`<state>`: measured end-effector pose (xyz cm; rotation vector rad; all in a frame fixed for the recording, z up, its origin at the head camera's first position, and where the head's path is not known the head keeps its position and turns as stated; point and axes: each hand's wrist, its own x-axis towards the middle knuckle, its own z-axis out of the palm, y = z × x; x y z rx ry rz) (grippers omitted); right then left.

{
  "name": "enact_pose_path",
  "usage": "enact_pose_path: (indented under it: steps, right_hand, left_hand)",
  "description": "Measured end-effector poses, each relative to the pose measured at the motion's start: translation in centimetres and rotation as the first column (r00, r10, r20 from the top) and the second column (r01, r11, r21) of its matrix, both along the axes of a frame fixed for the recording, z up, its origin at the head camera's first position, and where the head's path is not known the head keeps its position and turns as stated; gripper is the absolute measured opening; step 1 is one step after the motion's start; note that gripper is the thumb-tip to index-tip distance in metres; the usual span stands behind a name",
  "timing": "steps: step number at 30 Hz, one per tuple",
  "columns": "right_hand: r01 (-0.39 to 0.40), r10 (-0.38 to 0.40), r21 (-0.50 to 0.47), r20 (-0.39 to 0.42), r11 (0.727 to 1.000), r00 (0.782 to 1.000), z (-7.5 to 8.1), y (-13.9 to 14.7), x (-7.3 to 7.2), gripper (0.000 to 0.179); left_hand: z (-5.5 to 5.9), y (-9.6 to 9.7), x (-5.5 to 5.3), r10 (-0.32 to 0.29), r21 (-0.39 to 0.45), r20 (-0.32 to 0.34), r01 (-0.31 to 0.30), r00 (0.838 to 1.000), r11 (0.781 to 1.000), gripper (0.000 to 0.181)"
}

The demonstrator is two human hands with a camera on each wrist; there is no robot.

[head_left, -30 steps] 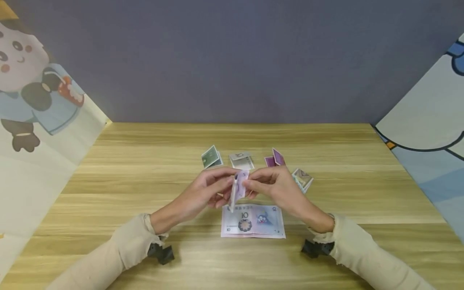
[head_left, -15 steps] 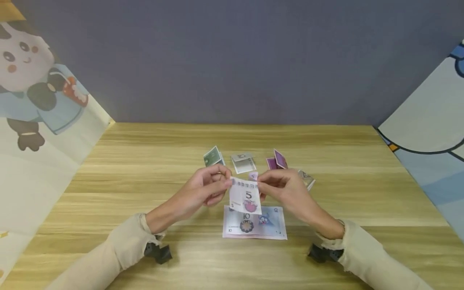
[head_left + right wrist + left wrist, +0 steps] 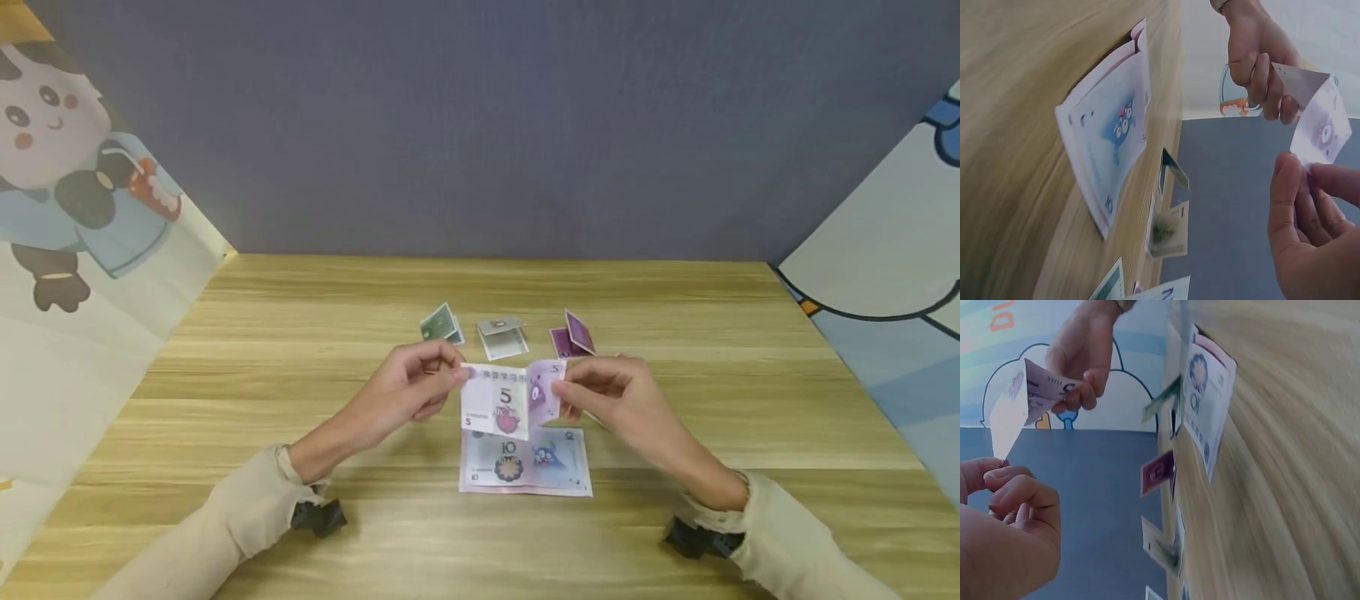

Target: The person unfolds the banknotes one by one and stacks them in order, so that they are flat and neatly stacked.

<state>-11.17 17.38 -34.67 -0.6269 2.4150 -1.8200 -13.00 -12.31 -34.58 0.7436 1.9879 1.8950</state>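
Note:
A purple-and-white play banknote (image 3: 495, 402) marked 5 is held up above the table, bent along a crease right of its middle. My left hand (image 3: 408, 385) pinches its left edge between thumb and fingers. At the right edge, my right hand (image 3: 626, 398) pinches the other end. Below it on the table lies a 10 banknote (image 3: 558, 475), its upper part overlapped by the raised note in the head view. In the right wrist view the 10 note (image 3: 1113, 131) shows another sheet beneath it.
Behind the hands stand several folded notes: a green one (image 3: 438, 325), a pale grey one (image 3: 504, 340) and a dark purple one (image 3: 577, 333). A grey panel (image 3: 495, 125) rises at the table's back edge, with cartoon-printed walls on both sides.
The 5 note was folded and edge-on; it has been opened out to face the camera. My hands have moved apart, the right one outward, covering the brown folded note at the right.

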Motion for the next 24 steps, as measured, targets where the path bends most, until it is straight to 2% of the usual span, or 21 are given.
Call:
enact_pose_path:
  steps: [8, 15, 20, 24]
  right_hand:
    - [0.035, -0.036, 0.052, 0.011, 0.998, 0.999, -0.1, 1.0, 0.5, 0.006]
    - [0.025, -0.026, 0.073, 0.009, 0.997, 1.0, -0.5, 1.6, 0.7, 0.005]
    - [0.03, -0.034, 0.1, 0.043, 0.995, 0.998, -0.8, 1.9, 0.7, 0.007]
    - [0.03, -0.043, 0.14, 0.091, 0.99, 0.995, -0.9, 2.0, 0.8, 0.01]
  left_hand:
    - [-0.2, -0.4, 0.1, 0.019, -0.066, -0.048, -0.022, 0.999, 0.998, 0.015]
    - [-0.4, -0.5, 0.1, 0.026, -0.109, -0.082, -0.035, 0.996, 0.993, 0.014]
    - [-0.5, -0.3, 0.2, 0.03, -0.147, -0.09, -0.043, 0.995, 0.988, 0.013]
    - [-0.7, -0.2, 0.1, 0.049, -0.222, -0.094, -0.069, 0.994, 0.973, 0.013]
